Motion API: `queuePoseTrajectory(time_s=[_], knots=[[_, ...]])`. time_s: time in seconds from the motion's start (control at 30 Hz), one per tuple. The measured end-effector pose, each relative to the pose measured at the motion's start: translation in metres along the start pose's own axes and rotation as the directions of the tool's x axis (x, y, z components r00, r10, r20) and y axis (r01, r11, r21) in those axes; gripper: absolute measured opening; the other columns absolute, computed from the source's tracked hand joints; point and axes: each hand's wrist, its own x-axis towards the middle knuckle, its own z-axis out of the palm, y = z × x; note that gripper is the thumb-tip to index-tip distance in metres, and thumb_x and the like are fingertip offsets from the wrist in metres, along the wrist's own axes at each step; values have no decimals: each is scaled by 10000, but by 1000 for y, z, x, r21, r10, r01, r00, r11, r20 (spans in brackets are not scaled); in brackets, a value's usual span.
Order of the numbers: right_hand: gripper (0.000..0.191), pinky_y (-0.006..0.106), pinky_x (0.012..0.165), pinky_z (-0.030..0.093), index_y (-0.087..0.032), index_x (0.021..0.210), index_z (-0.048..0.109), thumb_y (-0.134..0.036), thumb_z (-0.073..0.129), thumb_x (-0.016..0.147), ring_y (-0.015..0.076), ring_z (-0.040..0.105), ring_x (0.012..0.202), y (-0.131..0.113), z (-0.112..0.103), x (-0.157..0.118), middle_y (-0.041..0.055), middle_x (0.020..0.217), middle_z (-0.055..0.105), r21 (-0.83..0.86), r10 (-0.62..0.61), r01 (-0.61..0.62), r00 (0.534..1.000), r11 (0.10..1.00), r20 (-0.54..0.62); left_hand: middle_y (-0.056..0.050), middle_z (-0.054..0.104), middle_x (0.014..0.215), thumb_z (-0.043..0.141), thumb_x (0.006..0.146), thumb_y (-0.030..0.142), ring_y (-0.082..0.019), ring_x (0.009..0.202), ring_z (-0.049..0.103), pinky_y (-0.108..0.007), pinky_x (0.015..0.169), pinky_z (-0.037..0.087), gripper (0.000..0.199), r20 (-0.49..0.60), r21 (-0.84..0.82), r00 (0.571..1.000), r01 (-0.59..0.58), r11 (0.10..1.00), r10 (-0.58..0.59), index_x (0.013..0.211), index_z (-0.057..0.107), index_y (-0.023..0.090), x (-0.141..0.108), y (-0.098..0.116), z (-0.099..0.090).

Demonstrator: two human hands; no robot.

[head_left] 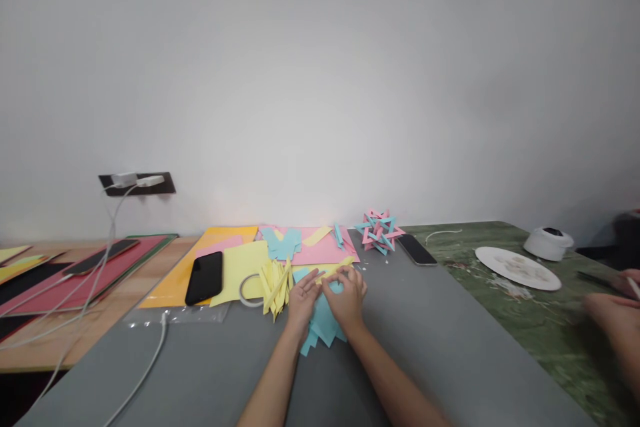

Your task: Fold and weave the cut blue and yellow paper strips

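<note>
My left hand (303, 300) and my right hand (347, 297) are close together over a loose pile of light blue paper pieces (326, 323). A small yellow paper strip (321, 275) shows between their fingertips, and both hands appear to pinch it; its far end is partly hidden by the fingers. To the left of my left hand lies a bunch of folded yellow strips (276, 287). A roll of tape (245, 290) sits beside that bunch, on the edge of a yellow sheet (233, 270).
Behind the hands are a pink sheet (320, 253) bearing paper scraps and a pink-and-blue folded paper star ball (379, 232). Phones (205, 277) lie on both sides. At right are a white plate (520, 269), a white device (549, 244) and another person's blurred hand (617, 320).
</note>
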Motion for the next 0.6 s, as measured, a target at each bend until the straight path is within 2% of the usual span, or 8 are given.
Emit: queuePoseTrajectory(time_s=[0.2, 0.33, 0.47, 0.53, 0.6], knots=[[212, 399, 780, 223, -209, 561, 550, -392, 511, 660, 243, 387, 907, -3, -5, 1, 68, 871, 494, 20, -15, 15, 1000, 1000, -10, -143, 611, 950, 671, 534, 237, -217, 856, 573, -317, 773, 430, 472, -62, -9, 997, 50, 999, -51, 976, 557, 115, 3, -3, -3], [218, 396, 779, 230, -209, 610, 543, -421, 512, 652, 246, 392, 909, -4, -6, 1, 70, 877, 495, 45, -6, 7, 1000, 999, -20, -133, 636, 893, 674, 529, 239, -206, 824, 587, -299, 755, 444, 418, -119, -10, 992, 40, 999, -41, 918, 589, 112, 5, -5, -3], [333, 354, 734, 290, -183, 758, 520, -474, 542, 599, 234, 434, 833, -1, -2, -1, 77, 818, 517, 151, 123, -106, 986, 983, -114, -110, 633, 910, 664, 547, 234, -188, 804, 593, -275, 735, 455, 387, -208, -10, 978, 17, 1000, -19, 914, 596, 136, 6, -4, -4], [337, 298, 644, 339, -166, 727, 522, -474, 543, 593, 189, 464, 689, 4, 3, -3, 52, 710, 529, 260, 205, -188, 978, 947, -39, -100, 632, 916, 656, 561, 239, -176, 786, 597, -259, 722, 458, 394, -234, -6, 972, 16, 1000, -17, 937, 588, 145, 5, -3, -4], [287, 263, 582, 356, -164, 644, 535, -449, 529, 615, 157, 467, 599, 8, 8, -4, 25, 629, 533, 367, 199, -242, 968, 898, 152, -94, 636, 909, 646, 573, 254, -171, 778, 596, -249, 708, 458, 408, -224, 1, 975, 7, 1000, -6, 961, 578, 147, 3, -1, -4]])
